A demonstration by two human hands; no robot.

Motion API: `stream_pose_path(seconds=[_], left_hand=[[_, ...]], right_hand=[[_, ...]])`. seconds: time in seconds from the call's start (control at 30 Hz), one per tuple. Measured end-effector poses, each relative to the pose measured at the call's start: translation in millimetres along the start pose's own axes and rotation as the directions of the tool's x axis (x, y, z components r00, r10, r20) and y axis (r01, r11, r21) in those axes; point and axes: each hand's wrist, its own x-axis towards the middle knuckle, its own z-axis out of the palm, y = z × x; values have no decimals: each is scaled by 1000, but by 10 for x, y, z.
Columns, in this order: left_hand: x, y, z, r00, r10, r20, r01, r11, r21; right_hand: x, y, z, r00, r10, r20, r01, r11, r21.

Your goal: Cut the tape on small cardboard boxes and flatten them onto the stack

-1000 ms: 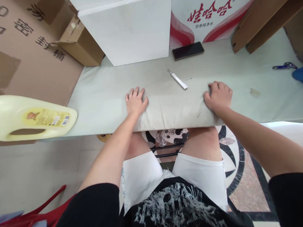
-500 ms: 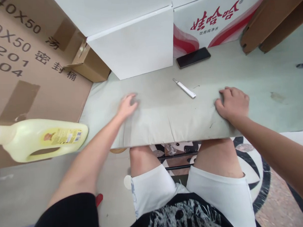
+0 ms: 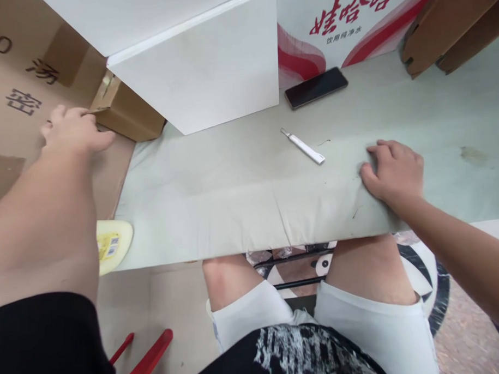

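Note:
My left hand point(image 3: 73, 130) reaches out at the left with its fingers apart, in front of the big cardboard box point(image 3: 10, 135) and beside a small open cardboard box point(image 3: 128, 112). Whether it touches either box I cannot tell. On the right, my right hand point(image 3: 394, 168) rests on the pale green table cover point(image 3: 233, 193), fingers loosely spread and nothing in them. Between the hands lies a slim white tool with a metal tip point(image 3: 303, 146). A black phone point(image 3: 316, 88) lies farther back.
White boxes point(image 3: 212, 68) and a red-and-white printed carton point(image 3: 338, 36) line the back. Brown cardboard pieces point(image 3: 436, 33) stand at the right rear. A pale yellow jug point(image 3: 119, 235) is partly hidden behind my left forearm. Red bars point(image 3: 151, 357) show by the floor.
My left hand has moved from the table cover leftwards to the cardboard boxes. My right hand stays on the table. The view has shifted slightly, and my left arm now covers most of the jug.

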Motion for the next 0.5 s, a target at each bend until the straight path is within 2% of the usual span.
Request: stream_pose_path(seconds=[0.07, 0.1, 0.2, 0.27, 0.37, 0.5], left_hand=[[79, 62, 57, 986, -103, 131, 88, 990, 114], [98, 104, 74, 980, -139, 142, 118, 982, 150], [-1, 199, 72, 993, -62, 103, 39, 976, 215], [-193, 210, 44, 996, 45, 80, -62, 972, 229], [-572, 163, 4, 979, 193, 66, -201, 966, 163], [-1105, 152, -23, 954, 301, -5, -301, 954, 2]], right_hand=[[1, -2, -5, 1000, 0, 8, 0, 1000, -7], [1, -6, -11, 1000, 1, 12, -1, 1000, -9], [-3, -19, -30, 1000, 3, 25, -3, 1000, -16], [-5, -21, -36, 999, 4, 37, -3, 1000, -24], [-7, -12, -34, 999, -1, 44, 3, 1000, -26], [-9, -1, -31, 1000, -8, 26, 8, 1000, 9]])
